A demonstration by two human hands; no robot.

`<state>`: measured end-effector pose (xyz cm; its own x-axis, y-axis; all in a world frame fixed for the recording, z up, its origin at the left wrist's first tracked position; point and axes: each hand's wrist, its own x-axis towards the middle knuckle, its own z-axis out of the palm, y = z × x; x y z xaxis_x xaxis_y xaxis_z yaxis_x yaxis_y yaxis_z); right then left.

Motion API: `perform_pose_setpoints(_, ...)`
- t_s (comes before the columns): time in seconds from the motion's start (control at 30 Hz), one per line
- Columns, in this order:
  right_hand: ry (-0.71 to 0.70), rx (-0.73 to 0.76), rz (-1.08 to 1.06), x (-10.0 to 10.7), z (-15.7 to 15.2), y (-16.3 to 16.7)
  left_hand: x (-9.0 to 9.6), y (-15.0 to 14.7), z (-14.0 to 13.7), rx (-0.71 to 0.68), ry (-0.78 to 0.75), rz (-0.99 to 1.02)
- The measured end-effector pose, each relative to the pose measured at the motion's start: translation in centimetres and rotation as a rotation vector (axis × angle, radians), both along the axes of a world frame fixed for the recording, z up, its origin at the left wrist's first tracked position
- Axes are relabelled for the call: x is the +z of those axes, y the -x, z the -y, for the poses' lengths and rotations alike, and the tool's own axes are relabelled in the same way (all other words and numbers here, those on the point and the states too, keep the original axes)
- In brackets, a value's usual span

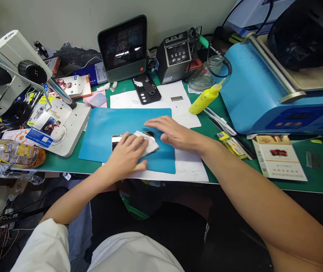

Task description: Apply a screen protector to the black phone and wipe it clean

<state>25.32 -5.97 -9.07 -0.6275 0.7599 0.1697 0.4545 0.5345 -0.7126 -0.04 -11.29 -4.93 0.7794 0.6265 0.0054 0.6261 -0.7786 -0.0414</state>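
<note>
A phone [115, 140] lies sideways on a blue mat [99, 124], mostly hidden by my left hand [127, 153]. That hand presses a folded white wipe [151, 145] against the phone's face, its fingers bent over the wipe and a ring on one of them. Just right of the phone, my right hand [175, 132] is held palm down with its fingers stretched out and nothing in it. Whether its fingertips touch the phone's far edge or the mat I cannot tell.
Behind the mat are a black phone case [146, 88], a display [123, 49] and a soldering station [175, 56]. A yellow bottle [205, 99], tweezers [221, 121] and a blue machine [243, 87] stand right. A microscope base [75, 132] and a plastic bottle [11, 153] are left.
</note>
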Motion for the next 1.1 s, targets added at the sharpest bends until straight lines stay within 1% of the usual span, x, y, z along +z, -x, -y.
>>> perform_pose_setpoints(0.07,0.002,-0.007,0.010,0.1,0.0,0.0,0.1,-1.5,0.9,-0.050,0.005,-0.010)
perform_pose_setpoints(0.13,0.008,-0.009,0.019,0.2,0.1,0.0,0.2,-1.9,1.9,-0.051,-0.003,-0.005)
perform_pose_setpoints(0.2,0.013,-0.008,0.013,0.3,0.1,0.0,0.2,-1.3,2.8,-0.029,-0.008,0.013)
perform_pose_setpoints(0.27,0.018,-0.007,0.002,0.4,0.2,0.0,0.2,0.0,3.2,-0.006,-0.002,0.029)
perform_pose_setpoints(0.33,0.028,-0.007,-0.003,0.5,0.1,0.0,0.1,1.1,3.2,0.024,0.002,0.035)
perform_pose_setpoints(0.4,0.035,-0.004,-0.001,0.6,0.1,0.0,0.1,1.3,2.8,0.063,0.000,0.034)
perform_pose_setpoints(0.47,0.028,-0.002,-0.005,0.5,0.1,0.0,-0.1,0.5,2.3,0.092,0.000,0.031)
perform_pose_setpoints(0.53,0.008,0.000,-0.008,0.1,0.0,0.0,-0.5,-1.1,2.2,0.105,0.009,0.032)
perform_pose_setpoints(0.63,-0.030,-0.007,-0.011,-0.6,0.0,-0.1,-1.4,-3.1,3.1,0.142,-0.001,0.052)
perform_pose_setpoints(0.7,-0.042,-0.009,-0.009,-1.0,-0.1,-0.2,-1.8,-3.4,4.2,0.177,-0.019,0.066)
perform_pose_setpoints(0.77,-0.045,-0.007,-0.007,-1.2,-0.1,-0.3,-1.8,-2.6,5.2,0.206,-0.019,0.072)
perform_pose_setpoints(0.83,-0.045,-0.007,-0.002,-1.3,-0.1,-0.4,-1.7,-0.9,5.8,0.240,-0.010,0.070)
perform_pose_setpoints(0.97,-0.027,-0.007,0.016,-1.1,0.0,-0.4,-1.1,2.7,6.2,0.322,-0.018,0.070)
perform_pose_setpoints(1.1,-0.028,-0.014,0.026,-0.9,0.0,-0.3,-1.2,4.6,6.5,0.362,0.001,0.088)
